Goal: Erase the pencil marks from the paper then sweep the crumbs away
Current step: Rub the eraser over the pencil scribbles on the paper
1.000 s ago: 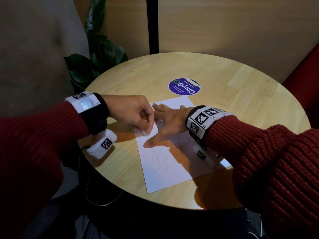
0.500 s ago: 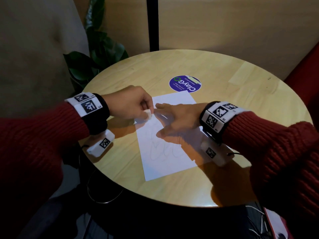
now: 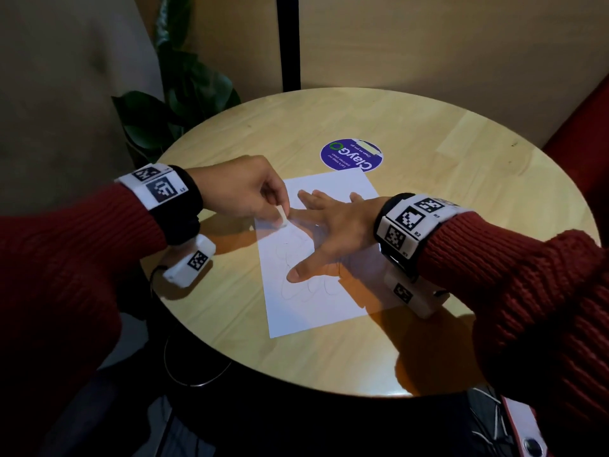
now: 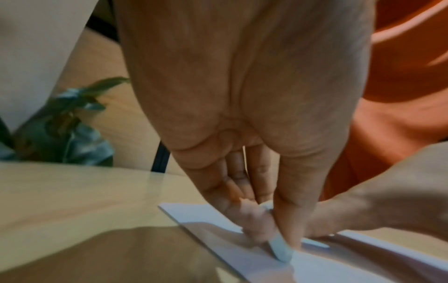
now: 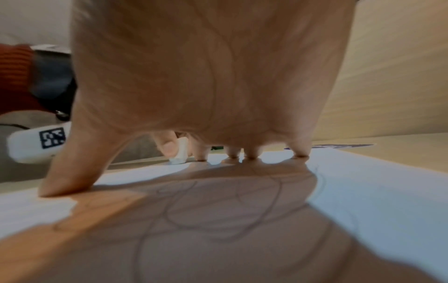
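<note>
A white sheet of paper (image 3: 333, 305) with faint looping pencil marks (image 3: 298, 290) lies on the round wooden table (image 3: 428, 143). My left hand (image 3: 244, 189) pinches a small white eraser (image 3: 282, 216) and holds its tip on the paper's left edge (image 4: 281, 250). My right hand (image 3: 333, 229) lies spread flat on the sheet, fingertips (image 5: 251, 156) and thumb pressing it down. The eraser (image 5: 180, 153) stands just beside my right index finger. Pencil loops (image 5: 218, 210) run under my right palm.
A round purple sticker (image 3: 351, 155) sits on the table beyond the paper. A green potted plant (image 3: 184, 103) stands behind the table's left edge. A red seat (image 3: 590, 133) is at the right. The table's near edge drops off close below the paper.
My left hand with the eraser has moved from the middle left of the sheet up toward its far left edge. My right hand has slid with it, still spread on the paper.
</note>
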Motion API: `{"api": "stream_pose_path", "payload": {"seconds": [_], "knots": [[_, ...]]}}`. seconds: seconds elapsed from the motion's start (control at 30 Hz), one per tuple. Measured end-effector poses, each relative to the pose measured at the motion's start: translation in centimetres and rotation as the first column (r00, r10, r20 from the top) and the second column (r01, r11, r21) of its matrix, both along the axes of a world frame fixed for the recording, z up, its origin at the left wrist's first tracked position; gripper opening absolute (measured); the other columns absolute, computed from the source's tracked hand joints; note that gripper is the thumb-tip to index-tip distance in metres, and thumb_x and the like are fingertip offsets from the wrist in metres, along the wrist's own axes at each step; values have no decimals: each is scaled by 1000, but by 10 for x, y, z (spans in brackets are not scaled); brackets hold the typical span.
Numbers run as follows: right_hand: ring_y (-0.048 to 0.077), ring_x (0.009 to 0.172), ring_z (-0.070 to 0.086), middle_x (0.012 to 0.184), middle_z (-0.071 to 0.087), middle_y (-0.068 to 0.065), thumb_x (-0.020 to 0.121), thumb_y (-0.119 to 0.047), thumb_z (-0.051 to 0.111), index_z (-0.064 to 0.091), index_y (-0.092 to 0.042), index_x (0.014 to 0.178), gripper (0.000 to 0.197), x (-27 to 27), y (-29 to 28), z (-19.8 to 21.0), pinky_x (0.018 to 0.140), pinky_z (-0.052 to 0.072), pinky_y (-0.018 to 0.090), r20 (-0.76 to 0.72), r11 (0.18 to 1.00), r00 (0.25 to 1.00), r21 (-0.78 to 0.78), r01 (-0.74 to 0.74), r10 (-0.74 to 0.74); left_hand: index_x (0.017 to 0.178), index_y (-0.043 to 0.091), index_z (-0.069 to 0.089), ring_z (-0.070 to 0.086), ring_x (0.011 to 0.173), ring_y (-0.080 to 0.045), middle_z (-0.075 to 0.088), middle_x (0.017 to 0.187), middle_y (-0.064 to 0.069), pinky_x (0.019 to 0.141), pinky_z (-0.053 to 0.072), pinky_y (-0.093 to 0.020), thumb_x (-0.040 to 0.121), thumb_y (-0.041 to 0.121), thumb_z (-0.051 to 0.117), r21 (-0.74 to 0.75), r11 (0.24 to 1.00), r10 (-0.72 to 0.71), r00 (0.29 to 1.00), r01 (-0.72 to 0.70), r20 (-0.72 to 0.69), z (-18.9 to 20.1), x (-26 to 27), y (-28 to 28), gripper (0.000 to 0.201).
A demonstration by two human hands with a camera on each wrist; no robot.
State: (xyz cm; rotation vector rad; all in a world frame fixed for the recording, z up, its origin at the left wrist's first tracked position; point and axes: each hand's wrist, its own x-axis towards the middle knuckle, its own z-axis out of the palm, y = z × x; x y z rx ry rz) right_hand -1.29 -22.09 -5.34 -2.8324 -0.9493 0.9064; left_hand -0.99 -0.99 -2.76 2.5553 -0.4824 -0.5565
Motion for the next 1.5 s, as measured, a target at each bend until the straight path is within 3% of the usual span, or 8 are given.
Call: {"api": "stream_pose_path", "payload": {"seconds": [0.3,0.43,0.57,0.73,1.13,1.27,1.4,1.5], "knots": [[12,157,-24,172,-23,-8,62,-95,65,-8,-65,154,121,-1,1,-3,122,-9,68,1,1000,1000,-1,6,-6,89,26,85,67,68,-9,80,79,0,74,55,-37,89,14,81,44,999,-28,1000,27,9,1,-2,-2,12],[13,157,-25,172,-23,-8,61,-95,64,-9,-63,155,124,0,1,-2,121,-9,69,4,1000,1000,-9,12,-12,91,23,85,72,74,-9,83,82,-2,79,55,-31,88,15,84,57,991,-112,978,124,-173,3,-12,-7,9],[11,157,-24,172,-23,-9,62,-95,65,-10,-62,156,124,0,1,-2,122,-9,67,9,1000,1000,-12,17,-17,89,27,84,74,77,-11,82,82,5,81,60,-38,89,18,81,52,999,-3,1000,2,14,0,-4,-1,10],[14,157,-23,173,-22,-6,64,-93,66,-8,-60,157,124,-2,1,0,122,-7,69,12,1000,1000,-12,17,-17,94,17,84,73,73,-12,83,83,-5,75,55,-23,89,13,83,39,992,-109,972,119,-209,1,-14,-8,7],[12,156,-25,172,-23,-8,61,-96,64,-12,-56,158,129,-2,2,-1,122,-9,68,11,999,1000,-33,26,-25,88,25,82,74,82,-26,81,83,0,86,60,-49,89,19,82,60,998,1,1000,0,-21,1,-7,2,6],[14,157,-24,172,-23,-6,62,-94,65,-11,-59,158,127,-2,1,0,122,-7,70,8,1000,1000,-25,18,-18,90,11,80,67,66,-18,79,78,-11,71,56,-33,89,10,84,-14,994,-107,964,107,-242,1,-18,-5,5],[13,157,-25,172,-23,-7,60,-96,64,-12,-59,157,129,-1,3,-2,122,-8,69,13,999,1000,-33,17,-17,87,17,79,64,64,-14,79,76,-10,75,52,-32,89,15,83,-5,1000,0,998,0,-63,1,-5,2,6],[14,157,-24,172,-23,-6,62,-93,67,-3,-59,158,123,-3,2,0,122,-7,69,9,999,1000,-19,25,-25,89,11,78,67,66,-17,79,79,-13,71,56,-28,89,11,85,-18,994,-112,971,111,-210,2,-16,-9,7]]}}
